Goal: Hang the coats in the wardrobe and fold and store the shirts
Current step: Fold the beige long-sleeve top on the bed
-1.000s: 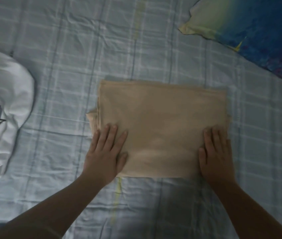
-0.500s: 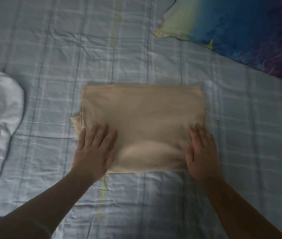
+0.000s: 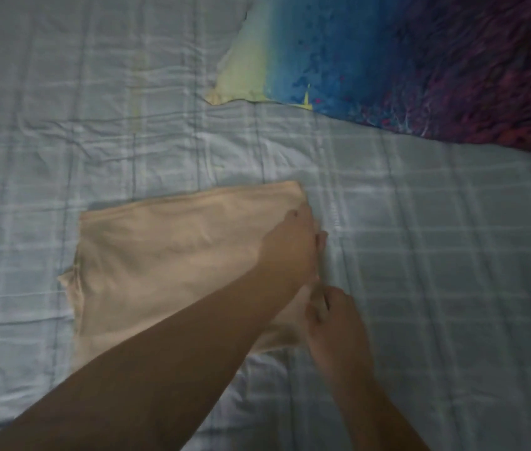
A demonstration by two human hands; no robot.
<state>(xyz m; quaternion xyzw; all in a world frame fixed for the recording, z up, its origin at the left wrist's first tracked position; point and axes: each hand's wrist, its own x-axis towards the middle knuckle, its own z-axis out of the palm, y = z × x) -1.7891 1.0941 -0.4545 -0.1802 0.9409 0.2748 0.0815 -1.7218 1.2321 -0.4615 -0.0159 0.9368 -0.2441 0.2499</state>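
— Where is the beige shirt (image 3: 166,255)?
— Folded flat on the bed (image 3: 436,288), on its pale checked sheet, with a blue and yellow pillow (image 3: 387,60) well beyond it.
— And the hands?
— The left hand (image 3: 293,245), its arm crossing the shirt, grips the right edge, thumb on top. The right hand (image 3: 332,317) pinches the near right corner just below it, though blur softens the fingers.
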